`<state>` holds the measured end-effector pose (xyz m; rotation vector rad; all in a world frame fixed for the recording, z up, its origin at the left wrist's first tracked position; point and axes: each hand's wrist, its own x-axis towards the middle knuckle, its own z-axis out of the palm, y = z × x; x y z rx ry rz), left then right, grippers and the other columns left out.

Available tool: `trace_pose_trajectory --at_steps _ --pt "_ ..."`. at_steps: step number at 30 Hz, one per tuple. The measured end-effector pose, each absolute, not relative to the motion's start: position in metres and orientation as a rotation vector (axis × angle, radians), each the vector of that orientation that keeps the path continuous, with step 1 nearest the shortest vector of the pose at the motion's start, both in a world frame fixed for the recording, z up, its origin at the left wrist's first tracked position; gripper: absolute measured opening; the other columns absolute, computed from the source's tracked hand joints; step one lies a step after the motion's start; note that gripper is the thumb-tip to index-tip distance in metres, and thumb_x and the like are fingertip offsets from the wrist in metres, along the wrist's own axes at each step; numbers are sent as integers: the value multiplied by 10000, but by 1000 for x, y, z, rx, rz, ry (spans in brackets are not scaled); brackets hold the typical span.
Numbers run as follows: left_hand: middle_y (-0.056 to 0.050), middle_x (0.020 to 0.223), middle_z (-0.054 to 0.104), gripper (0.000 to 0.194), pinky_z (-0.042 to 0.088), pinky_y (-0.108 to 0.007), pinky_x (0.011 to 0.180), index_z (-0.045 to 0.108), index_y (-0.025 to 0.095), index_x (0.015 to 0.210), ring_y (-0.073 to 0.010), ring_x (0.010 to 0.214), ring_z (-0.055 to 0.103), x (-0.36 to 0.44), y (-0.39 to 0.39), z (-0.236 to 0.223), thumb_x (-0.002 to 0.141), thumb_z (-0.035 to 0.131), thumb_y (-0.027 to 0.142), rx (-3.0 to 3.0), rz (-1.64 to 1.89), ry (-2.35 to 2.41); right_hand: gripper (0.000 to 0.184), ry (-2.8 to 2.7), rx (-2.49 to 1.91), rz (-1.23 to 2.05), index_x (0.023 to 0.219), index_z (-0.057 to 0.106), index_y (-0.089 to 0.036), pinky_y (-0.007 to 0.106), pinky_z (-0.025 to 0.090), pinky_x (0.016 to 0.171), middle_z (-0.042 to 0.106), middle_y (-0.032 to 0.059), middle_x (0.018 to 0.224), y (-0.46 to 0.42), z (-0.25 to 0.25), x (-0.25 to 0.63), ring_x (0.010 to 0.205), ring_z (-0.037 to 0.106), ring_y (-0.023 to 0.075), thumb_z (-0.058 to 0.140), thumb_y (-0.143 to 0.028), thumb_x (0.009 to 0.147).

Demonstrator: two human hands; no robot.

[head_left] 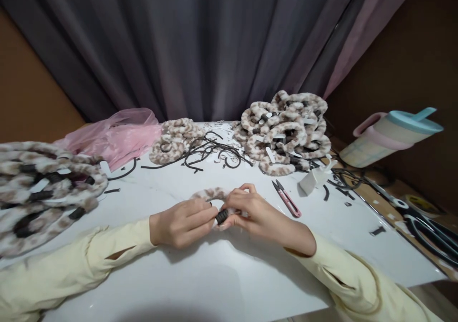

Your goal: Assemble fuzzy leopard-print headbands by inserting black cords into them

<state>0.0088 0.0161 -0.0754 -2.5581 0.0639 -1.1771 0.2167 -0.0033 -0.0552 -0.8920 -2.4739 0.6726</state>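
Note:
A fuzzy white ring with brown spots (211, 193) is held just above the white table, its near side partly hidden by my fingers. Black ribbed wrapping (222, 216) covers a short stretch of it between my hands. My left hand (184, 222) pinches the ring at the left end of that black part. With thumb and fingers closed, my right hand (248, 212) grips the ring on the right side of the wrapping. Pink-handled thread snips (286, 199) lie to the right of my right hand.
Piles of similar fuzzy rings stand at left (82, 188) and back right (286, 133). Black cord pieces (211, 150), a pink plastic bag (114, 131) and a smaller fuzzy pile (171, 143) lie behind. Large scissors (425, 222) and a tumbler (386, 136) are at right.

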Motion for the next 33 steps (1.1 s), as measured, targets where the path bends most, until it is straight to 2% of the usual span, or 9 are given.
trace_pose_trajectory --at_steps 6,12,16,22,24,27,30,33 --pt "-142 755 639 156 512 -300 564 549 105 803 -179 662 568 8 12 -75 849 401 83 -2704 -1209 -128 262 -2444 -771 481 783 588 -175 327 270 837 588 15 770 -6 -61 214 799 521 138 389 -233 944" --pt "-103 777 612 136 499 -270 598 542 141 822 -157 695 541 8 2 -74 813 435 59 -2836 -1370 -383 218 -2355 -769 191 774 525 -154 351 290 788 559 32 725 -15 -67 204 762 491 160 350 -133 903" --pt "-80 761 602 156 489 -251 603 539 153 782 -135 682 537 13 -4 -69 830 435 47 -2940 -1553 -585 180 -2278 -745 37 841 536 -132 348 293 742 566 44 719 -18 -70 202 756 504 171 368 -157 904" --pt "-51 741 578 167 471 -235 646 542 145 703 -125 707 553 21 -7 -67 857 480 128 -2987 -1806 -1017 163 -2185 -817 -103 858 546 -142 346 292 754 603 33 722 -15 -71 200 779 546 166 410 -198 929" --pt "-45 738 574 192 462 -226 620 543 140 689 -122 687 547 23 -6 -65 866 485 187 -3006 -1867 -1247 117 -2145 -834 -185 957 551 -139 353 301 768 627 45 773 -14 -71 201 847 558 183 455 -188 913" --pt "-24 732 554 202 434 -202 520 559 130 748 -101 595 509 24 -3 -61 865 494 282 -3052 -1968 -1604 218 -2166 -770 -384 1083 550 -165 365 314 805 643 75 934 -14 -70 204 1007 532 217 496 -140 873" --pt "6 677 522 237 408 -194 494 556 130 758 -90 554 468 26 -2 -58 862 493 333 -3091 -1954 -1789 230 -2270 -619 -548 1042 595 -188 356 332 811 653 60 958 -14 -70 206 1032 515 205 494 -105 853" --pt "8 673 516 250 420 -205 573 548 134 742 -105 621 485 27 -3 -60 871 478 336 -3111 -1851 -1787 147 -2319 -523 -602 946 626 -157 350 351 767 666 60 907 -14 -72 206 1012 523 215 541 -114 834"
